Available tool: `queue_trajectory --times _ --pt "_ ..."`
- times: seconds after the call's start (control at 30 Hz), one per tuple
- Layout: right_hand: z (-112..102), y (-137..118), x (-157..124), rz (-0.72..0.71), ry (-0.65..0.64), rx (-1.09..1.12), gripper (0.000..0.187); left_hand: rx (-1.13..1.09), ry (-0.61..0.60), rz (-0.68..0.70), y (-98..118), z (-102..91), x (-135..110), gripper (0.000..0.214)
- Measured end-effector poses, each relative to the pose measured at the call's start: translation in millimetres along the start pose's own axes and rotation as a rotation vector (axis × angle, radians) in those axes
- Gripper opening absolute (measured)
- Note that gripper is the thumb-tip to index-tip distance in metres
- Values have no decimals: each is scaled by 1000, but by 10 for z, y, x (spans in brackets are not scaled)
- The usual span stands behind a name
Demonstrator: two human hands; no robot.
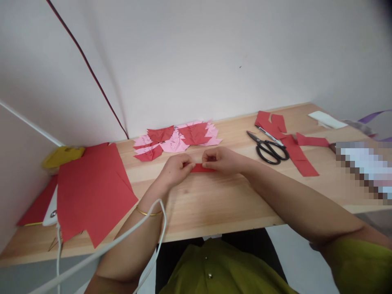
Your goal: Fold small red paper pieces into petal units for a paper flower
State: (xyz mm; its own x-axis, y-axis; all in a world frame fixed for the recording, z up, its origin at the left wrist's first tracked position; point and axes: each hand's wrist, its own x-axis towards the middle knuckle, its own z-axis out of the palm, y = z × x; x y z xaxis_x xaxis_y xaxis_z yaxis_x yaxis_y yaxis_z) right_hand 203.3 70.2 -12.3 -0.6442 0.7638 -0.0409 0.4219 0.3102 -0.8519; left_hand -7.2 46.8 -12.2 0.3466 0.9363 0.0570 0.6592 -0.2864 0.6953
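Observation:
A small strip of red paper point(200, 168) lies between my two hands over the middle of the table. My left hand point(178, 168) pinches its left end between thumb and finger. With thumb and fingertips together, my right hand point(221, 160) grips the paper a little further right and partly covers it. Just beyond my hands rest several folded and cut paper pieces, some pink point(175, 142) and some red point(196, 134), with jagged edges. To the right of my right hand lie black-handled scissors point(269, 152), their blades pointing to the upper left.
Large red paper sheets point(92, 192) cover the table's left side, beside a yellow object point(63, 156). Red paper scraps point(301, 157) and a pen point(271, 136) lie near the scissors. A white cable point(122, 236) crosses in front of my left forearm. A wall stands behind the table.

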Motion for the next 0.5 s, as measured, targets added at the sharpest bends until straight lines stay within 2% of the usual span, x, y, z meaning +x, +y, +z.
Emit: queue_trajectory --times 0.1,0.2,0.27,0.33,0.37,0.5 --pt "-66 -36 1 77 62 91 18 -255 141 -147 -49 -38 21 19" --pt "-82 -63 16 133 132 292 24 -663 267 -195 -38 -30 34 23" --pt "-56 -59 33 142 185 416 28 -878 217 -175 1 16 30 27" --pt "-11 -40 49 134 224 499 30 -945 87 -190 40 85 20 29" --pt "12 -29 54 124 224 532 30 -963 66 -199 53 122 15 28" --pt "74 4 56 55 157 566 31 -964 138 -223 43 215 13 21"
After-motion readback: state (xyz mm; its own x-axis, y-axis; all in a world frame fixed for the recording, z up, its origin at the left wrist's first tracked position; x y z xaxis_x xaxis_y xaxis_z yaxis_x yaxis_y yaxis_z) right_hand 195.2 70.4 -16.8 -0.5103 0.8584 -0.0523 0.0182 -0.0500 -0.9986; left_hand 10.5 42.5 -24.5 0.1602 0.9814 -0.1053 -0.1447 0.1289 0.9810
